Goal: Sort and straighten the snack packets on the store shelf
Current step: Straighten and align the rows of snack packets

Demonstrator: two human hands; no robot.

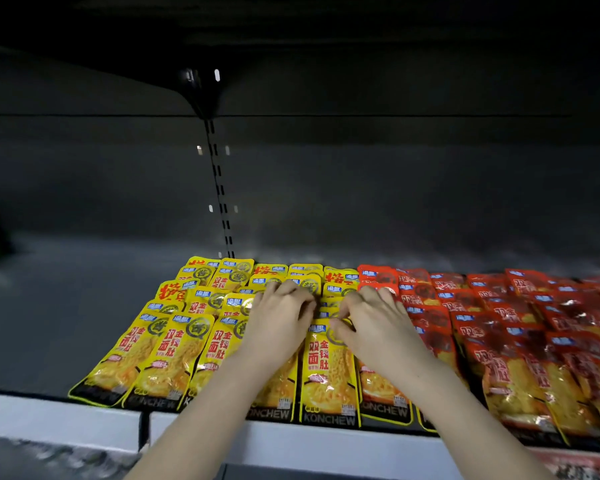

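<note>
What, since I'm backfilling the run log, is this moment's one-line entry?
left hand on yellow packets, fingers curled | right hand likewise, grip unclear | red packets at right

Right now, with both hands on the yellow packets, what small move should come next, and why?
Probably nudge the front yellow packet square with its column: left hand and right hand meet at its top edge, and neighbouring packets lie tilted.

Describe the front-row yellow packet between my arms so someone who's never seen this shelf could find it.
On the shelf, the yellow packets fill the middle, left of the red packets. In their front row, the yellow packet lies between the left hand and right hand, nearer the edge. Unlike its tilted or covered neighbours, it lies straight with its whole KONCHEW band showing.
</note>
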